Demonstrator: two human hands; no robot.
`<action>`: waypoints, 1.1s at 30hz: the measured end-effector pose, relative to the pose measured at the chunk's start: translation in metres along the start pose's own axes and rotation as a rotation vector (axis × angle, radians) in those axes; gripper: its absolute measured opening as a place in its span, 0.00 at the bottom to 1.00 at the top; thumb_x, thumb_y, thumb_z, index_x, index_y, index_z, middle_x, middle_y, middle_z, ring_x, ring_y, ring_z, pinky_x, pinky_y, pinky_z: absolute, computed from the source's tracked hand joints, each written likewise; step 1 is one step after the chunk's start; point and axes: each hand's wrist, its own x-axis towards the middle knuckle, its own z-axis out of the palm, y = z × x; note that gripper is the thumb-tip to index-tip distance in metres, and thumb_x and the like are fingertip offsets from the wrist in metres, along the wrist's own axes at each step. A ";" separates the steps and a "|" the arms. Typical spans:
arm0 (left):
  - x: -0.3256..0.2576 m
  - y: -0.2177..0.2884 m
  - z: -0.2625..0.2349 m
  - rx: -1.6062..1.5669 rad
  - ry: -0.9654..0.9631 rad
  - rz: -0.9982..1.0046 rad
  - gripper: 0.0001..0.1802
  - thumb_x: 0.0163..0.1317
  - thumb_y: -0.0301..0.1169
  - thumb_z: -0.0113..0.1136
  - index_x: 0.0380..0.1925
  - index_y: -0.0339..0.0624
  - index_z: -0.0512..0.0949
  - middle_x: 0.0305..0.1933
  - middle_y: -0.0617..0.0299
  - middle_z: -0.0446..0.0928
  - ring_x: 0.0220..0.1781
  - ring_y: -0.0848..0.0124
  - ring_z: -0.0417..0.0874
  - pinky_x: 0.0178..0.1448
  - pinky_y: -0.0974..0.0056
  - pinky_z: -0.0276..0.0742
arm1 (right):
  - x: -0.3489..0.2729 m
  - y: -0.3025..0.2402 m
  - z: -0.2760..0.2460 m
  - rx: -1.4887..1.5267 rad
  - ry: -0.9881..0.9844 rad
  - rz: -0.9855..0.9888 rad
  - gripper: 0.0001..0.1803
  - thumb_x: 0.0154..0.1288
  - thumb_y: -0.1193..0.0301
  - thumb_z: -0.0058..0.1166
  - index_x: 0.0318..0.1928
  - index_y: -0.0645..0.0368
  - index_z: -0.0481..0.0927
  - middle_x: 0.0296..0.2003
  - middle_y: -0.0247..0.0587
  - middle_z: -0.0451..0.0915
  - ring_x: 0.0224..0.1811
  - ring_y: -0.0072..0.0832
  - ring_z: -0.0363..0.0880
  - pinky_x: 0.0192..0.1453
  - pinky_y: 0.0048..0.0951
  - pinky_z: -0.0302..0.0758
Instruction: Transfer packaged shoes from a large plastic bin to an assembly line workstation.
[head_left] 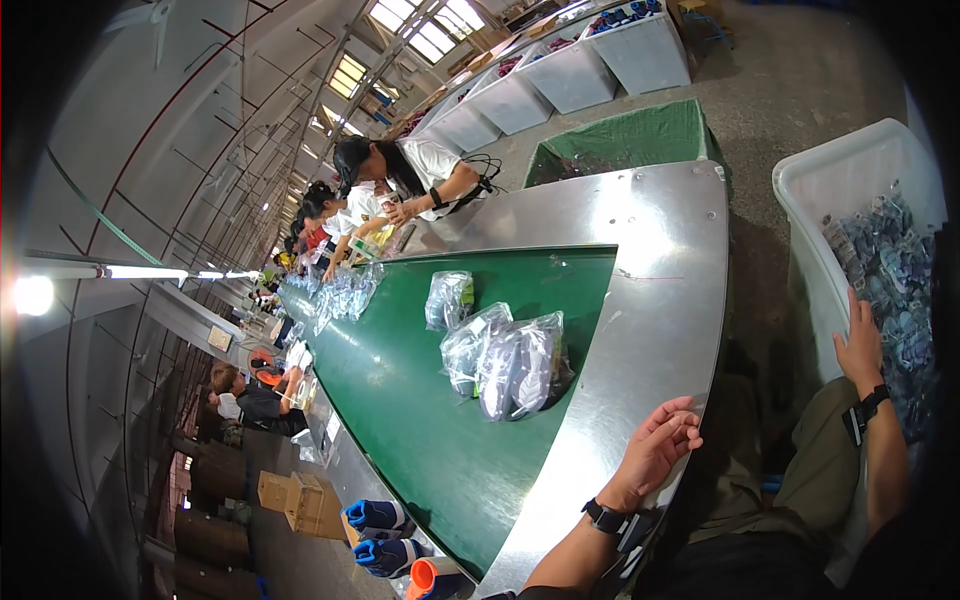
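Steel conveyor rim [660,300] | left hand [655,450] rests on its near edge, fingers loosely curled, empty | right hand [862,345] spread flat on white bin's [800,200] rim | bagged shoes [510,365] mid-belt

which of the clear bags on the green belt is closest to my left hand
The large clear bag holding a pale shoe, at the near right of the cluster, lies nearest the left hand. The smaller bag lies farther up the green belt.

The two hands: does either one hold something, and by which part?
Nothing is held. The left hand rests empty on the metal table edge; the right hand touches the white bin's rim.
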 end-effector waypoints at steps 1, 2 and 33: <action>-0.001 0.001 0.001 0.003 -0.003 0.004 0.19 0.77 0.30 0.52 0.65 0.41 0.69 0.52 0.60 0.78 0.50 0.72 0.81 0.61 0.63 0.80 | 0.000 -0.001 -0.001 0.000 0.010 -0.009 0.53 0.56 0.76 0.66 0.79 0.51 0.51 0.60 0.51 0.67 0.57 0.56 0.75 0.58 0.48 0.75; -0.003 0.002 0.002 0.004 -0.004 0.007 0.19 0.77 0.30 0.52 0.65 0.41 0.69 0.52 0.60 0.78 0.50 0.72 0.81 0.61 0.63 0.80 | 0.000 -0.003 -0.003 0.001 0.013 -0.011 0.53 0.56 0.76 0.66 0.79 0.51 0.51 0.60 0.51 0.67 0.57 0.56 0.75 0.58 0.48 0.75; -0.054 0.188 -0.179 1.768 1.269 0.394 0.48 0.55 0.51 0.74 0.66 0.27 0.69 0.60 0.35 0.77 0.63 0.44 0.78 0.68 0.51 0.72 | -0.001 -0.024 -0.031 0.023 -0.058 0.044 0.49 0.57 0.72 0.67 0.76 0.56 0.56 0.57 0.50 0.69 0.58 0.52 0.74 0.58 0.48 0.74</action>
